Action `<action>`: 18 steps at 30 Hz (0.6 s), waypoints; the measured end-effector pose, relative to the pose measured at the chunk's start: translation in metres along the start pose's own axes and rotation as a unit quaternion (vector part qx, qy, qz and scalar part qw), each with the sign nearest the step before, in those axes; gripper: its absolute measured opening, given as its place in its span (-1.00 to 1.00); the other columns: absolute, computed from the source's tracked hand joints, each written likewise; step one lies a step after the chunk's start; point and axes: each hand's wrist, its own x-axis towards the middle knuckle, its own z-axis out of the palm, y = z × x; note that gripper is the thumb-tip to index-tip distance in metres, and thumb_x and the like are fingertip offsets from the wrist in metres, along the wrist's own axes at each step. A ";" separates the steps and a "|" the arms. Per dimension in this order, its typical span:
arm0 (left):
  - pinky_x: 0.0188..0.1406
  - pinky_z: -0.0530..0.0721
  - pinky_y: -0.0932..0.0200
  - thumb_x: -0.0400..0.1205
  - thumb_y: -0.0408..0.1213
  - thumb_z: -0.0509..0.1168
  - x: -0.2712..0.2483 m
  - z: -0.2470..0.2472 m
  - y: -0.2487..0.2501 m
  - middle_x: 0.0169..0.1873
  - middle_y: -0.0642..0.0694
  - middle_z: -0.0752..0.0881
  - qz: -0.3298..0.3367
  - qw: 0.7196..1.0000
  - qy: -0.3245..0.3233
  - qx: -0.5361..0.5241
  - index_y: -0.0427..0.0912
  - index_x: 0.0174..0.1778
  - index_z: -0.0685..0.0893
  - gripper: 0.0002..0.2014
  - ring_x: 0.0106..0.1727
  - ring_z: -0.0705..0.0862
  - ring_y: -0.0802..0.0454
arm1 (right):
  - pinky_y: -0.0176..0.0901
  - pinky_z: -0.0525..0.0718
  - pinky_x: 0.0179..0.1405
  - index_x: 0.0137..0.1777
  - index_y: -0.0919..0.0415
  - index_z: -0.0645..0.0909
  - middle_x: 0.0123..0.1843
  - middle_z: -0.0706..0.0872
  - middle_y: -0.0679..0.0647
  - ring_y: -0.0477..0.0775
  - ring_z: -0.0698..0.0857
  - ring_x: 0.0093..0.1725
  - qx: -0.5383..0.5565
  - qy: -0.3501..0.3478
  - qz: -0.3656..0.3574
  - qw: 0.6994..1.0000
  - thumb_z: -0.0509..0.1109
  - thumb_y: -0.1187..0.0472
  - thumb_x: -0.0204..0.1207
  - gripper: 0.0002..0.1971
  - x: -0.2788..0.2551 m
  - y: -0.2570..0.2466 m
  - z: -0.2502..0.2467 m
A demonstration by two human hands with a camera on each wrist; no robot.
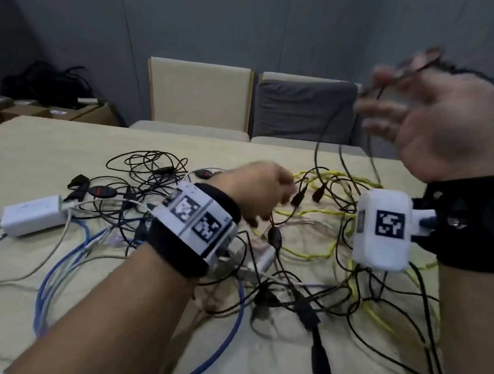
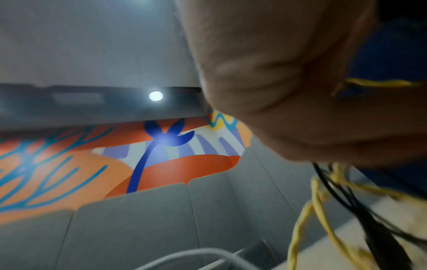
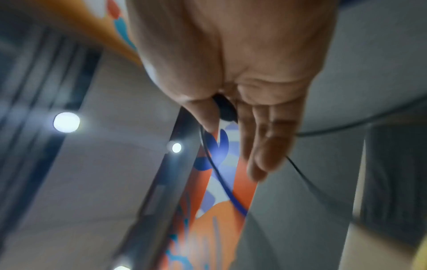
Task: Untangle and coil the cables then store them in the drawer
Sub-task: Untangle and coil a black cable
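Two hands work one tangle: the left hand (image 1: 264,188), mid-frame and low, curls its fingers into the cables (image 1: 319,220) on the tabletop (image 1: 39,151). At upper right, the right hand (image 1: 435,111) pinches a black cable (image 1: 319,139) between thumb and forefinger, other fingers spread; it hangs steeply to the pile. A white charger (image 1: 33,214) lies left, chairs (image 1: 199,94) behind.

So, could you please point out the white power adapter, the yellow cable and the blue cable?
white power adapter (image 1: 33,215): head view, its top face.
yellow cable (image 1: 310,211): head view, a straight stretch.
blue cable (image 1: 224,341): head view, its near loop.
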 end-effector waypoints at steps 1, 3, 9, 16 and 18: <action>-0.52 0.66 0.12 0.78 -0.12 0.09 0.000 -0.008 -0.002 -0.31 -0.04 0.59 0.002 0.994 0.059 -0.097 -0.07 -0.24 0.54 -0.70 -0.33 0.67 -0.02 | -0.09 0.64 -0.41 0.01 0.08 0.47 -0.09 0.76 0.14 0.18 0.75 -0.30 -0.118 0.018 0.031 0.992 0.16 0.14 0.75 -0.90 0.001 0.005 -0.002; -0.44 0.62 0.11 0.81 -0.18 0.03 -0.005 -0.031 -0.003 -0.39 -0.08 0.55 0.040 0.945 0.188 -0.266 -0.12 -0.26 0.48 -0.68 -0.37 0.64 -0.04 | -0.06 0.61 -0.39 0.07 0.23 0.58 -0.27 0.74 0.17 0.17 0.68 -0.42 -0.361 0.006 0.096 0.928 0.24 0.04 0.72 -0.76 0.003 0.016 -0.003; -0.15 0.62 0.19 0.78 -0.29 0.09 -0.022 -0.059 0.004 -0.07 -0.01 0.78 0.192 0.876 0.331 -0.293 0.00 -0.17 0.57 -0.75 0.04 0.72 0.02 | -0.01 0.68 -0.31 0.00 0.28 0.67 -0.29 0.79 0.22 0.17 0.72 -0.38 -0.478 -0.090 0.115 0.866 0.41 0.10 0.62 -0.79 -0.008 0.015 0.009; 0.11 0.65 0.26 0.70 -0.31 0.21 -0.028 -0.051 0.018 0.00 -0.09 0.76 0.260 0.903 0.275 -0.204 -0.13 0.05 0.66 -0.88 0.07 0.70 0.07 | 0.08 0.79 0.02 0.20 -0.09 0.60 -0.04 0.73 -0.02 0.04 0.79 -0.07 -0.330 -0.177 -0.040 0.926 0.51 -0.30 0.30 -0.48 -0.020 0.003 0.026; 0.09 0.65 0.28 0.71 -0.35 0.23 -0.028 -0.049 0.021 -0.01 -0.03 0.77 0.251 0.912 0.270 -0.182 -0.12 0.12 0.67 -0.84 0.05 0.72 0.11 | -0.09 0.75 0.02 0.17 -0.05 0.63 -0.03 0.79 -0.02 0.00 0.77 0.00 -0.227 -0.243 -0.029 0.943 0.57 -0.46 0.04 -0.25 -0.021 0.006 0.032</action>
